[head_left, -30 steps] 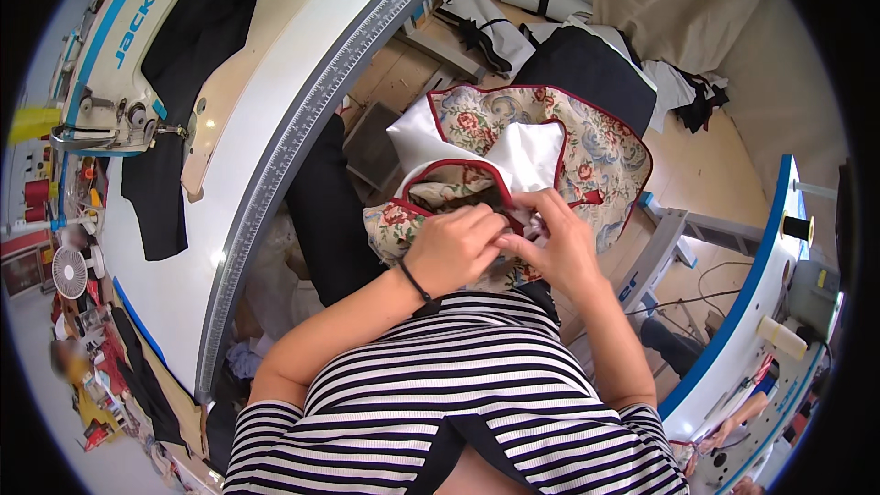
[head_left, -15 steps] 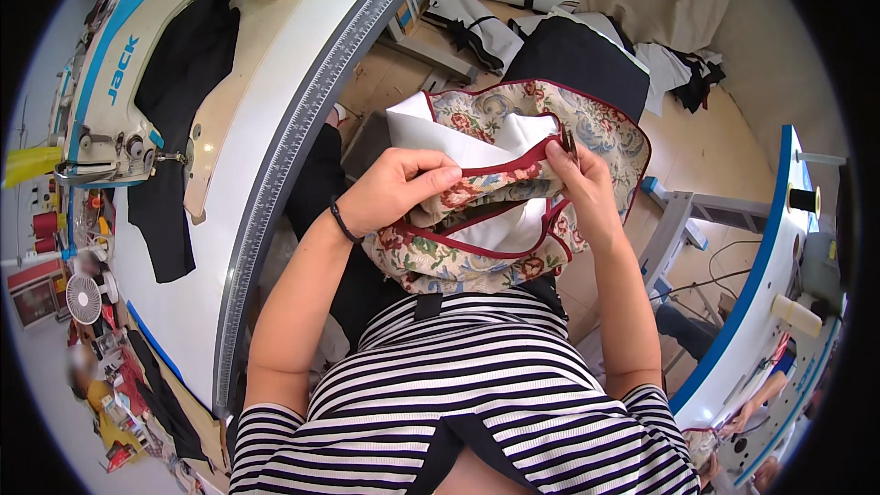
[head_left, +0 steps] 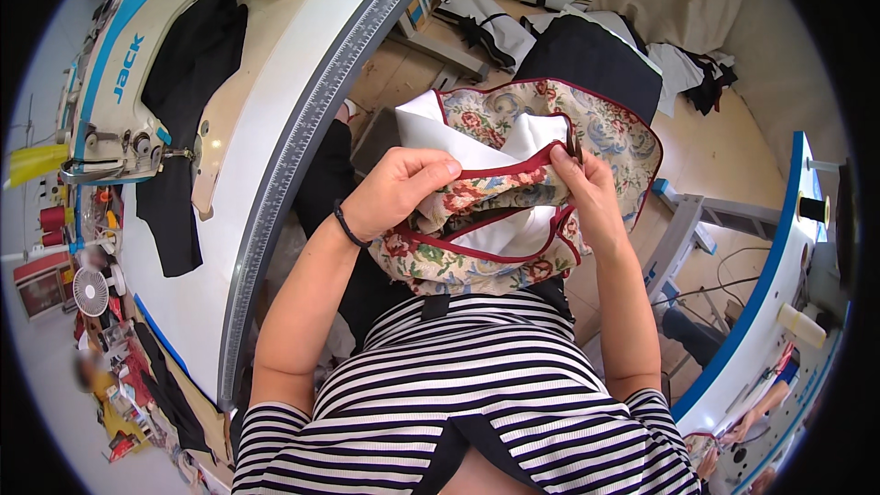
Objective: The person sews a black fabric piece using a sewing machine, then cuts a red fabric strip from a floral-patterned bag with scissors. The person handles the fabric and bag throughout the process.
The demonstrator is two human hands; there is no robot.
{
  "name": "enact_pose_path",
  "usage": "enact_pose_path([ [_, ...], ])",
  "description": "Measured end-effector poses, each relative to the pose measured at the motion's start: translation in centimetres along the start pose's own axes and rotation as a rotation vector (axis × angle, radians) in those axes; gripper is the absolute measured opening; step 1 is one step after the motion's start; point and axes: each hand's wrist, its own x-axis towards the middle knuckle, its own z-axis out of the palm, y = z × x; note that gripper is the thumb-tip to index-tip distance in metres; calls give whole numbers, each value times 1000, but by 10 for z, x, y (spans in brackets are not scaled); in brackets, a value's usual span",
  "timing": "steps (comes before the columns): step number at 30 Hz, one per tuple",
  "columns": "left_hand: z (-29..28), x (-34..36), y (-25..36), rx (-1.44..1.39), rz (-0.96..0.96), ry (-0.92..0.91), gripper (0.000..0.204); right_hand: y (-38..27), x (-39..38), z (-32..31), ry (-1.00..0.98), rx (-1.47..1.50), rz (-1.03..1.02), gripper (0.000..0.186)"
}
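Note:
A floral tapestry fabric piece point(head_left: 600, 119) with dark red edge binding and a white lining lies bunched across my lap. My left hand point(head_left: 394, 191) pinches its red-bound edge between thumb and fingers. Further along that edge, my right hand point(head_left: 594, 197) grips it too, so a short stretch of binding is held taut between both hands. A slim dark tool point(head_left: 572, 142), too small to identify surely, pokes up by my right fingertips. Folds of white lining point(head_left: 435, 139) show behind and below the held edge.
On the left, a sewing machine point(head_left: 119, 82) stands on a white table with black fabric point(head_left: 197, 46) under it. A ruler strip point(head_left: 302, 110) follows the table's edge. Black and white cloth bundles point(head_left: 486, 23) lie on the floor ahead. Another blue-edged table point(head_left: 761, 275) is at right.
The whole view has shifted slightly, moving the scene a little to the right. Both hands keep nearly the same hold on the red-bound edge.

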Motion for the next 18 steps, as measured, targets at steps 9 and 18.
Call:
enact_pose_path([
  [9, -2, -1, -2, 35, -16, 2, 23, 4, 0, 1, 14, -12, 1, 28],
  [18, 1, -1, 2, 114, 49, 45, 20, -9, -13, 4, -148, -51, -12, 25],
])
